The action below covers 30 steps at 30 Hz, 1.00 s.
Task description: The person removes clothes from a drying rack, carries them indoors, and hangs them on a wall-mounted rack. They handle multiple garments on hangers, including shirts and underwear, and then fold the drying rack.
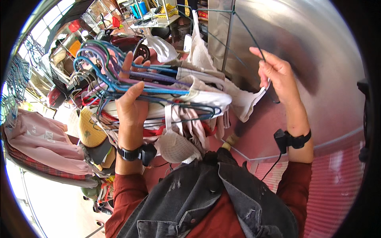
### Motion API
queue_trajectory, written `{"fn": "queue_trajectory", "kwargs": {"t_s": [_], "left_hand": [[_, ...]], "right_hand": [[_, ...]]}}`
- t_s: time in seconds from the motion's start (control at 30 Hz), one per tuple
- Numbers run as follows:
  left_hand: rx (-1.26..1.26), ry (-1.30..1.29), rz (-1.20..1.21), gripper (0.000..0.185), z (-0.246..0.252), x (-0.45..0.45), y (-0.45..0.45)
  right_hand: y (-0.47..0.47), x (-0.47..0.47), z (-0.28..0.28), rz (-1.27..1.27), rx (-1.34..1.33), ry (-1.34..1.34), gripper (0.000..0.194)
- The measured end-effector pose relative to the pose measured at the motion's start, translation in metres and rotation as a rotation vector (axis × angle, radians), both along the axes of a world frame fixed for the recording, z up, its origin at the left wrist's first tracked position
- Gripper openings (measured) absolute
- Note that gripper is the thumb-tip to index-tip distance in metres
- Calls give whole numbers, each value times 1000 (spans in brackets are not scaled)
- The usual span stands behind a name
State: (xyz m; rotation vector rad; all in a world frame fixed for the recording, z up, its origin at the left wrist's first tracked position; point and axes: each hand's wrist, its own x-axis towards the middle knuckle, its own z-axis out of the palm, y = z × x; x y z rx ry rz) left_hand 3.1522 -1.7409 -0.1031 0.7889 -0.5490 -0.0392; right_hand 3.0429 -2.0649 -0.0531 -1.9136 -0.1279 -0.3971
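My left hand point(132, 104) is wrapped around a bundle of coated wire hangers point(98, 70) in blue, purple and green, their hooks pointing left. Pale garments point(205, 92) hang from the bundle, and a beige bra cup point(175, 147) dangles below it. Between thumb and fingers my right hand point(275, 71) pinches a dark green wire hanger point(233, 11). A white bra point(200, 50) trails beyond the bundle. One end of it reaches up to my right hand's lower fingers; whether they grip it cannot be told.
A large shiny metal panel point(297, 38) curves along the right. Hung clothes, including a pink sweatshirt point(44, 139), are at the left beneath many hangers point(16, 80). A straw hat point(92, 126) lies near my left forearm. At the back stand a motorcycle point(126, 41) and a cluttered table point(154, 23).
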Motion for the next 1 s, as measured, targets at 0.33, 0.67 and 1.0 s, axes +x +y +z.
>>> {"fn": "queue_trajectory", "kwargs": {"t_s": [0.33,0.67,1.0], "left_hand": [[91,70,192,82,4,1,-46],[66,38,258,78,2,-21,-51],[67,75,271,79,10,-32,-59]], "right_hand": [[-48,40,4,208,56,60,34],[-61,57,-16,307,134,108,33],[-83,60,-9,287,204,124,33]]}}
